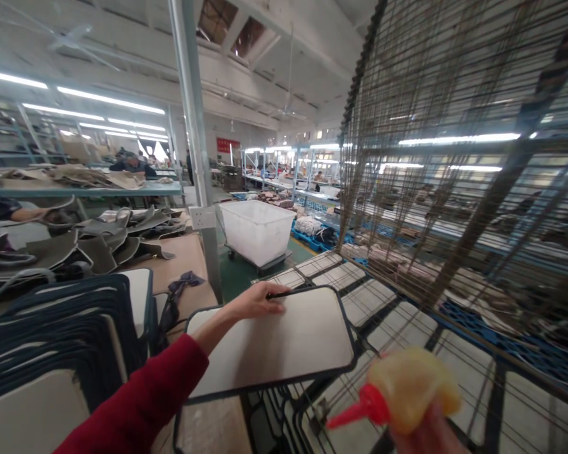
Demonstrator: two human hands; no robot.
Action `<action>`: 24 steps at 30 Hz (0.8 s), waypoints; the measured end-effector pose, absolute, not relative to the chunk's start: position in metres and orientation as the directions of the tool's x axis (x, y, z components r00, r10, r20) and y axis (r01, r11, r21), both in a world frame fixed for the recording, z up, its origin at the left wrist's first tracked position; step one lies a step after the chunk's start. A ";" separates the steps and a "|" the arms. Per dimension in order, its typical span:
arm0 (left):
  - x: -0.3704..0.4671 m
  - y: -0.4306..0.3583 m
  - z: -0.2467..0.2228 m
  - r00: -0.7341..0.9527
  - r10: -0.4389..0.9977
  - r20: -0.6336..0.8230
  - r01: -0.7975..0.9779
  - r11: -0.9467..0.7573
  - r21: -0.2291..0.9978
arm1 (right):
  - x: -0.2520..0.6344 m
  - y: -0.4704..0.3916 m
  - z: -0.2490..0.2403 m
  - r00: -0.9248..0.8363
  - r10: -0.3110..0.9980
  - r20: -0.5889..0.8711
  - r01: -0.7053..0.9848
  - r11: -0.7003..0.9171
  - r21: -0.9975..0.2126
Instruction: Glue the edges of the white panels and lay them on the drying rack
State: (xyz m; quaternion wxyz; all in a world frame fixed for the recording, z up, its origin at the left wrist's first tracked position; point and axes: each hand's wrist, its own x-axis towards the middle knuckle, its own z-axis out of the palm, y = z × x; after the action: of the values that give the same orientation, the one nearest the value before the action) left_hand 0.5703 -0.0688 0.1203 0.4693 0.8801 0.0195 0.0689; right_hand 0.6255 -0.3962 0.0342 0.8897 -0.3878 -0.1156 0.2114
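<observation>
My left hand grips the far edge of a pale rectangular panel with rounded corners and a dark border; the fingertips rest on its face. The panel lies tilted in front of me, its right side by a wire rack. At the lower right, my right hand is wrapped round a soft yellowish squeeze bottle. The red nozzle of the bottle points left and down, apart from the panel. Part of the right hand is cut off by the bottom edge.
Dark-edged panels are stacked at the left. A wire rack holding pale panels stands at the right, its mesh rising above. Beyond are a white bin on wheels, a metal post, grey pieces and a person's hand.
</observation>
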 end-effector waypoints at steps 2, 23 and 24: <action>0.568 -0.069 0.121 0.997 0.028 0.070 -0.046 -0.505 0.862 | 0.646 -0.402 0.061 0.958 0.270 0.102 -0.109 0.666 -0.738; 0.544 -0.073 0.148 0.944 -0.308 -0.123 0.028 -0.297 0.955 | 0.701 -0.388 0.140 0.900 0.136 0.413 0.280 0.545 -0.790; 0.544 -0.073 0.148 0.939 -0.318 -0.129 0.036 -0.284 0.958 | 0.700 -0.387 0.140 0.900 0.135 0.414 0.283 0.542 -0.791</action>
State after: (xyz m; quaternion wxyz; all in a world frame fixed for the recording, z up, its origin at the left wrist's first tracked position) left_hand 0.5439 -0.0729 0.1482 0.5914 0.7873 -0.0895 -0.1494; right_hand 0.6997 -0.3873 0.1399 0.8503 -0.4765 -0.2192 -0.0435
